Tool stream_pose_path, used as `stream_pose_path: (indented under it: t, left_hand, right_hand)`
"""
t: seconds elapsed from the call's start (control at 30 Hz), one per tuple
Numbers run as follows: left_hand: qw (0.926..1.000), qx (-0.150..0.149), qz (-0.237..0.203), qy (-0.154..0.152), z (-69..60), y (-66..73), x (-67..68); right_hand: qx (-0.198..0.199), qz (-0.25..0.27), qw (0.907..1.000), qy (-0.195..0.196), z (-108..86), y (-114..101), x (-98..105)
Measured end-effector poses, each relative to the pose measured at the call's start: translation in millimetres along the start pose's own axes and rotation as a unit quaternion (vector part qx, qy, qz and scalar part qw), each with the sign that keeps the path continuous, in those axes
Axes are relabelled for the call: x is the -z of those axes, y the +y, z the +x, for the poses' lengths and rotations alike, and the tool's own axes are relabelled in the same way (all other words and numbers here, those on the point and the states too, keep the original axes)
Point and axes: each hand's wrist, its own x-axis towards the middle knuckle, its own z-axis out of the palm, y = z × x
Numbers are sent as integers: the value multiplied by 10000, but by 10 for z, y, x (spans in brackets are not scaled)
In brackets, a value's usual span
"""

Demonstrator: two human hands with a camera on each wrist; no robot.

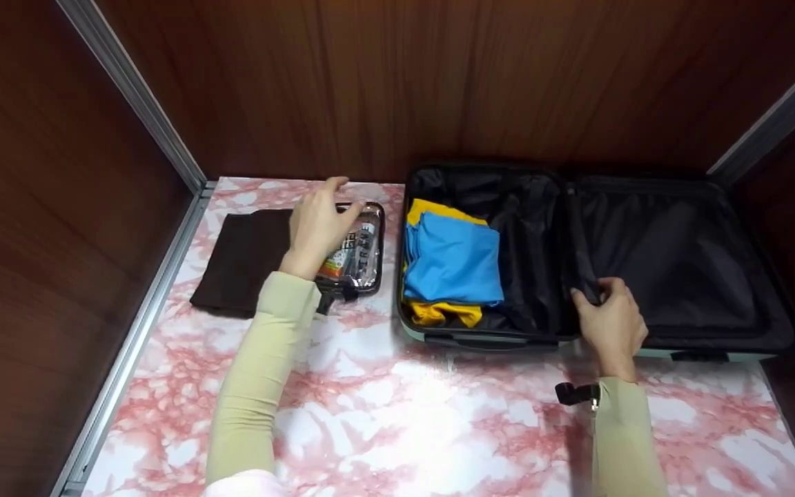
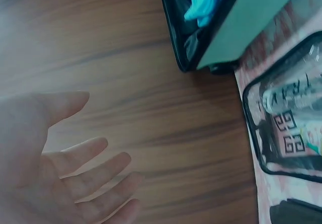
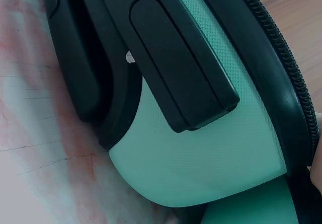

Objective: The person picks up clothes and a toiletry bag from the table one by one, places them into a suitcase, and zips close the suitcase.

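An open suitcase (image 1: 528, 338) with a pale green shell and black lining lies at the right. In its left half, a folded blue cloth (image 1: 454, 259) rests on a yellow cloth (image 1: 439, 314). My right hand (image 1: 615, 328) pinches the black fabric flap (image 1: 580, 255) at the middle of the suitcase; only a sliver of that hand shows in the right wrist view. Over a clear pouch (image 1: 368, 273) with black edging hovers my left hand (image 1: 318, 224), holding nothing, its fingers (image 2: 95, 156) loosely spread. Inside the pouch are a lettered bottle (image 2: 292, 94) and small packets.
Left of the pouch lies a folded dark brown cloth (image 1: 242, 259), partly behind the left hand. Everything rests on a pink-and-white marbled surface (image 1: 384, 414). Brown wood-look panels (image 1: 397, 90) stand behind and at both sides. The suitcase handle (image 3: 75, 58) faces the near side.
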Motion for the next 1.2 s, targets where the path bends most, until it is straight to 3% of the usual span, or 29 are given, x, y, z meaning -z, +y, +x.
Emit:
stream_pose_path:
  t: [0.23,0.83,1.2]
  left_hand:
    - [9990,425,-167,32,24,-278,134]
    - [9943,1024,269,112,18,-886,387]
    - [9824,1814,427,-128,8,-1230,603]
  right_hand:
    - [8,1,10000,11,2,-1,-23]
    - [-23,-14,10000,-19,8,25,-11]
    - [-58,-13,10000,-25,18,31,-4]
